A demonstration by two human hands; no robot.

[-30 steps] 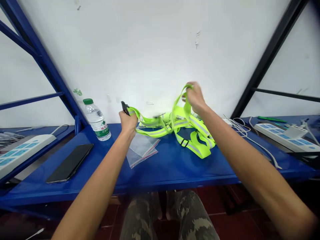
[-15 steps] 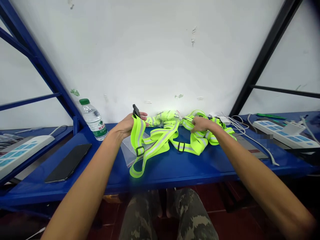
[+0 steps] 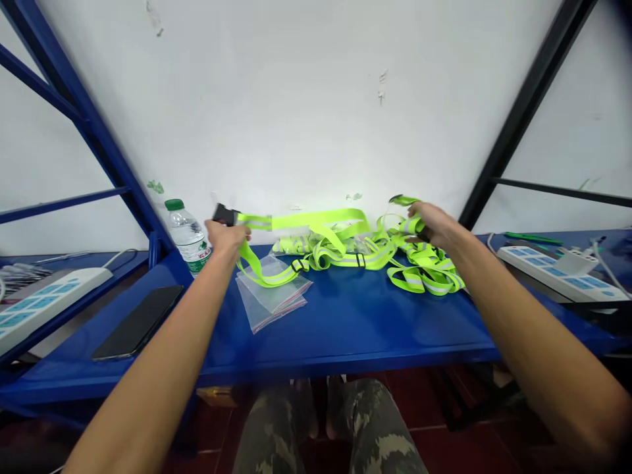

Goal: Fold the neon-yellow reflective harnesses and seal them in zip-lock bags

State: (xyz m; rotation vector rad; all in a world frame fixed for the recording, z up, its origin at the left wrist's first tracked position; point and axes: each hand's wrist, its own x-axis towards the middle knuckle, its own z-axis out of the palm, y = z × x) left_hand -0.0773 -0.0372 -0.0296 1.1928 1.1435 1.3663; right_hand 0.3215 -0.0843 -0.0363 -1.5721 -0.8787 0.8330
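The left hand (image 3: 230, 238), left of centre in the frame, is closed on a black buckle (image 3: 226, 214), thumb and fingers pinched in tight; a bright yellow-green reflective strap (image 3: 320, 216) runs from the buckle to the mid frame, where it folds back; a 2nd length hangs below the hand and loops over the bags to a black slider (image 3: 299, 265); the right hand (image 3: 435, 225), right of centre, is curled round another bit of strap, w/ a loose end poking up left of the fingers; can't tell how tight that grip is, b/c the back of the hand hides part of it; the rest of the strap lies in a messy heap btwn the hands and under the right one, w/ another black slider in the mid part.

The table (image 3: 345, 336) is shiny blue, across the lower mid frame; clear zip bags (image 3: 274, 299) w/ red lines lie flat left of centre, partly under the strap; a water bottle (image 3: 186, 230) w/ a green cap stands by the left arm; a black phone (image 3: 138, 322) lies lower left; white power strips w/ blue sockets sit at far left (image 3: 47, 303) and far right; the wall (image 3: 276, 99) behind is white w/ scuffs; a blue post (image 3: 93, 141) leans upper left, a black post (image 3: 518, 108) upper right; camo pants (image 3: 382, 421) and a dark red floor (image 3: 444, 447) show at the bottom.
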